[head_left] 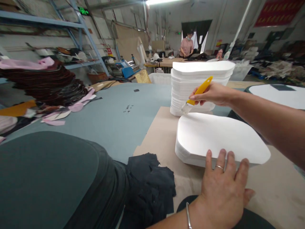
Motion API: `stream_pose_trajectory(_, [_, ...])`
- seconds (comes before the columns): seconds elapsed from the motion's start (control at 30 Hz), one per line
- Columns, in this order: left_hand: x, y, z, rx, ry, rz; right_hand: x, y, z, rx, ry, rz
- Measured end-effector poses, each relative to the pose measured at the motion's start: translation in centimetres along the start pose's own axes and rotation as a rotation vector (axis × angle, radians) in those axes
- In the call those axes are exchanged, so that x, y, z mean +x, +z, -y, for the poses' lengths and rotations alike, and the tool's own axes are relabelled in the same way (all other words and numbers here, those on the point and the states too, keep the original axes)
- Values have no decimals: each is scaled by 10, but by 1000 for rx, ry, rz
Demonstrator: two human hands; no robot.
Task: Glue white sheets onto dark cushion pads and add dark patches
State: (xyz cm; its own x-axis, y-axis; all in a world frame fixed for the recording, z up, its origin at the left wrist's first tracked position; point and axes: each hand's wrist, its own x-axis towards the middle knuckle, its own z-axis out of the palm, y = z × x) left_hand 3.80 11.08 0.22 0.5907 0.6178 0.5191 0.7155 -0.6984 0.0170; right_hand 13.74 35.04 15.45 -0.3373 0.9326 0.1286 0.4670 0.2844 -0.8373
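My right hand (215, 93) grips a brush (201, 89) by its yellow handle. The brush's pale bristles are at the far left edge of a low stack of white shaped sheets (219, 133); whether they touch it I cannot tell. Against the near edge of that stack rests my left hand (224, 187), its fingers spread and the fingertips on the rim of the top sheet. Just behind stands a taller stack of similar white pieces (200, 74). A dark piece (252, 219) lies partly hidden under my left hand.
A tall stack of dark green pieces (47, 171) fills the near left, beside crumpled dark cloth scraps (152, 181). Brown board (157, 133) covers part of the grey-blue table (111, 127). More stacked pieces (45, 82) stand far left. Another person (186, 46) works at a distant table.
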Motion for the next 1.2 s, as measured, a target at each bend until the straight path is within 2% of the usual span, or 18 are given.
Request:
stream_pose_trajectory(0.07, [0, 2, 0, -10, -3, 4, -1, -12, -7, -38, -28, 137])
stream_pose_trajectory(0.17, [1, 3, 0, -14, 5, 12, -5, -32, -23, -84, 7, 167])
stream_pose_trajectory(0.3, [2, 4, 0, -18, 3, 8, -26, -67, -44, -151, 136, 66])
stream_pose_trajectory(0.47, [4, 5, 1, -4, 3, -1, -74, -109, -58, -263, 276, -52])
stream_pose_trajectory(0.57, [6, 7, 1, 7, 3, -9, -102, -123, -62, -333, 345, -134])
stream_pose_trajectory(0.63, [6, 9, 1, 11, 1, -4, -120, -125, -61, -390, 385, -186])
stream_pose_trajectory(0.77, [7, 6, -3, -17, -4, 33, -164, -106, -50, -562, 462, -291])
stream_pose_trajectory(0.83, [12, -2, -1, -68, -12, 82, -189, -92, -37, -648, 481, -323])
stream_pose_trajectory(0.9, [25, -17, 9, -181, -24, 178, -210, -78, -22, -701, 479, -326])
stream_pose_trajectory(0.97, [46, -36, 32, -375, -63, 284, -224, -63, -6, -706, 420, -322])
stream_pose_trajectory(1.0, [57, -46, 47, -514, -113, 310, -227, -55, 2, -673, 359, -311])
stream_pose_trajectory(1.03, [69, -55, 63, -630, -201, 282, -226, -45, 8, -612, 277, -283])
stream_pose_trajectory(1.07, [79, -63, 79, -718, -287, 256, -223, -33, 14, -525, 181, -239])
stream_pose_trajectory(1.13, [94, -73, 108, -798, -467, 286, -210, -4, 21, -312, 0, -117])
stream_pose_trajectory(1.2, [101, -76, 126, -796, -561, 321, -193, 26, 25, -149, -126, 12])
